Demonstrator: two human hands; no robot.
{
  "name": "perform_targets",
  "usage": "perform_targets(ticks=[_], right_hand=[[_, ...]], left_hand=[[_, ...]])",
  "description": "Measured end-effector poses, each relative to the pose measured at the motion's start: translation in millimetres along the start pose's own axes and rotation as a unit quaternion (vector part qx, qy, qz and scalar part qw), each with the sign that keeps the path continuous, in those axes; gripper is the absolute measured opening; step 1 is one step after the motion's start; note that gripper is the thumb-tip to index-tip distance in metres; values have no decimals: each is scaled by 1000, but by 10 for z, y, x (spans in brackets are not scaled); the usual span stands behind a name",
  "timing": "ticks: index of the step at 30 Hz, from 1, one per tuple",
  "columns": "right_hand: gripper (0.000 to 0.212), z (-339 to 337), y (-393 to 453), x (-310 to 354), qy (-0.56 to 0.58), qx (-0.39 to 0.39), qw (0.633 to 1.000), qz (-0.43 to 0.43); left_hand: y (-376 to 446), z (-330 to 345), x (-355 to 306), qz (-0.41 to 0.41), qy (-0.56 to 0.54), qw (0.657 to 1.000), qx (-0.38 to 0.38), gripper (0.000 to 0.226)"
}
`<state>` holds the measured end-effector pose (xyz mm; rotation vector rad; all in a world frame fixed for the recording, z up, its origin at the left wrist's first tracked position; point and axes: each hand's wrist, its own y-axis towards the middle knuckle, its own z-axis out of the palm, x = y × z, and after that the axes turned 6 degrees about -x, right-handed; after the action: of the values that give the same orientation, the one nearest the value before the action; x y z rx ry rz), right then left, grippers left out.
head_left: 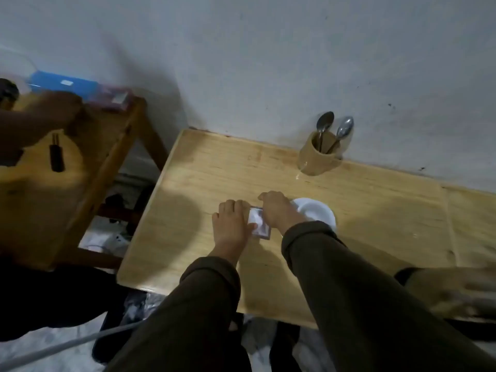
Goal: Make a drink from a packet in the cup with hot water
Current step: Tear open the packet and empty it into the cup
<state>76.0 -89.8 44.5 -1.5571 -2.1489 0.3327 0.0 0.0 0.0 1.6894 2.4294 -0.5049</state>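
Both hands on packet, mid-frame on table.
Left hand (230,224) and right hand (276,210) pinch the packet (259,224) at its top edge; white cup (318,210) just right of it, touching the right wrist; spoon holder (319,157) upper right by wall.

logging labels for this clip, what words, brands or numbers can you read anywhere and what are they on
No text can be read in this picture.
Small purple-edged packet held by both hands on the wooden table: printed, but too blurred to read.
Blue box on the side stand: a white label, too small and blurred to read.
Pink pack beside it: a white patch, unreadable.
Tan cylindrical spoon holder: no marking shows.
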Motion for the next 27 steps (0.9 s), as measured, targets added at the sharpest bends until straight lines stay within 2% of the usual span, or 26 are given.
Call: perform_targets(ticks=[3, 8, 11, 14, 16, 19, 22, 24, 27], right_hand=[[37, 73, 22, 1, -10, 4, 1000, 5], [29, 99, -5, 26, -56, -45, 997, 2], [26, 35, -15, 43, -35, -31, 999, 5], [22, -82, -19, 79, 5, -39, 999, 13], [19, -195, -8, 85, 52, -59, 996, 30], [16, -440, -45, 83, 99, -83, 991, 28], [12, -696, -140, 61, 129, -109, 986, 12], [16, -843, -232, 21, 161, -126, 979, 1], [15, -1031, -404, -48, 174, -144, 974, -20]], left_hand=[[13, 32, 42, -4, -26, 1000, -5, 54], [46, 87, 76, 16, -46, 999, -16, 48], [84, 67, 74, 14, -79, 997, -7, 44], [143, -13, 75, 3, -145, 989, 18, 31], [192, -85, 64, -16, -237, 971, 30, 21], [237, -276, -26, -29, -373, 927, 30, 25], [292, -480, -140, 2, -414, 910, 20, 23], [319, -609, -221, 22, -430, 902, 24, 22], [319, -781, -335, 55, -433, 899, 30, 20]])
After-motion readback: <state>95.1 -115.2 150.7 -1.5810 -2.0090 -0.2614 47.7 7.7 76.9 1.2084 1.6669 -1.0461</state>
